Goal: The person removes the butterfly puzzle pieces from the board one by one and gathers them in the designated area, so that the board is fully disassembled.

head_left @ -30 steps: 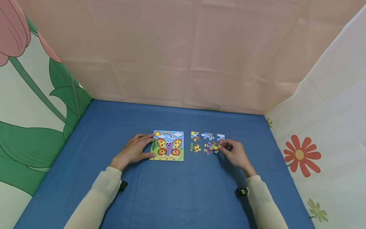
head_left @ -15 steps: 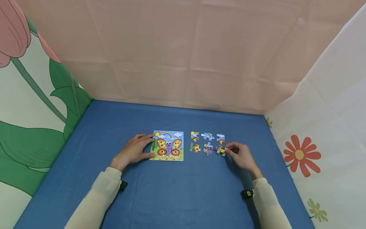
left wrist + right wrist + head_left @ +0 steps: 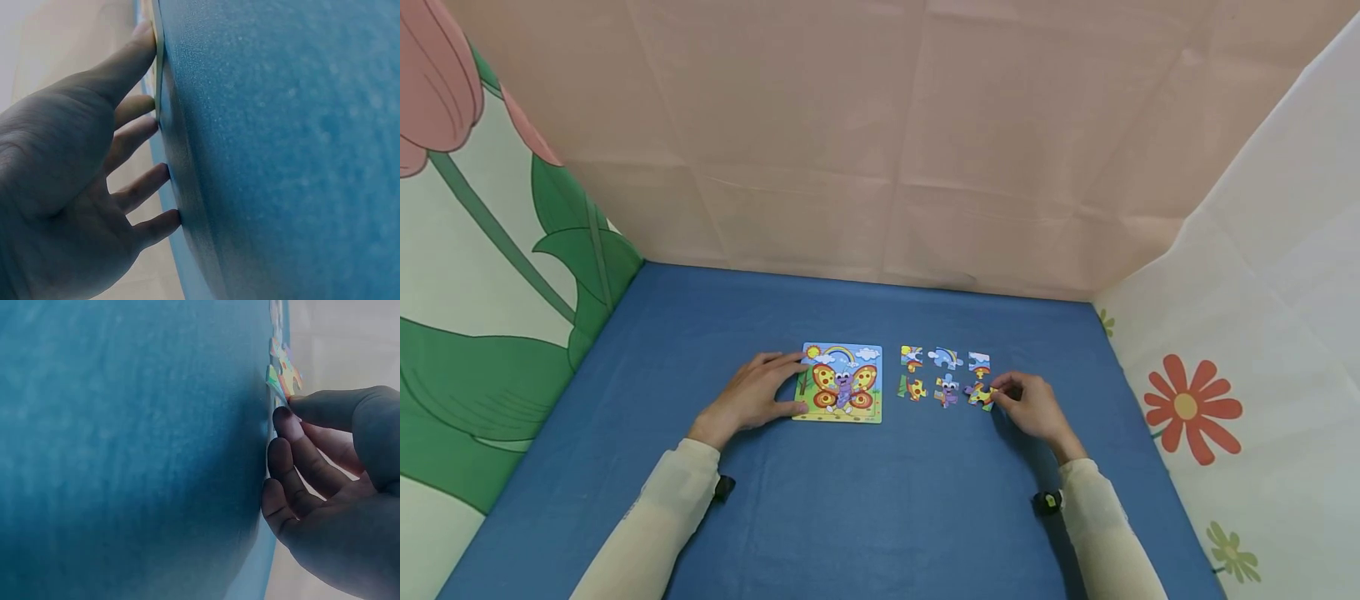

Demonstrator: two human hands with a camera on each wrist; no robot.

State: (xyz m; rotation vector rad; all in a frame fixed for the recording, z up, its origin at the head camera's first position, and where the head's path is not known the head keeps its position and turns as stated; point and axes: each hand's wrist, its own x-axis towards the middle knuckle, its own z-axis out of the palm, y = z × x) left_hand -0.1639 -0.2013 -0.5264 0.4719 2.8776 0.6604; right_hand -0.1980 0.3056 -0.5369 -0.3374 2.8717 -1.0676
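Note:
A square butterfly picture board [image 3: 857, 417] lies flat on the blue cloth. My left hand [image 3: 748, 402] rests at its left side, the thumb on the lower left edge and a fingertip near the upper left corner. In the left wrist view, the spread fingers [image 3: 134, 134] reach down to the board edge and the cloth. My right hand [image 3: 1032, 407] pinches a yellow, red and purple jigsaw piece [image 3: 979, 395] between thumb and forefinger, close over the cloth at the right end of the lower row. In the right wrist view, that piece [image 3: 286, 374] tilts up slightly.
Just left of the right hand lie loose jigsaw pieces in two rows: a sun piece [image 3: 912, 357], a rainbow piece [image 3: 945, 357] and a cloud piece [image 3: 979, 362] above; a green and orange piece [image 3: 913, 387] and a purple body piece [image 3: 947, 390] below.
My right hand has drawn its jigsaw piece rightward, off the purple body piece, then stayed nearly still over the last half second. The left hand and the board have not moved.

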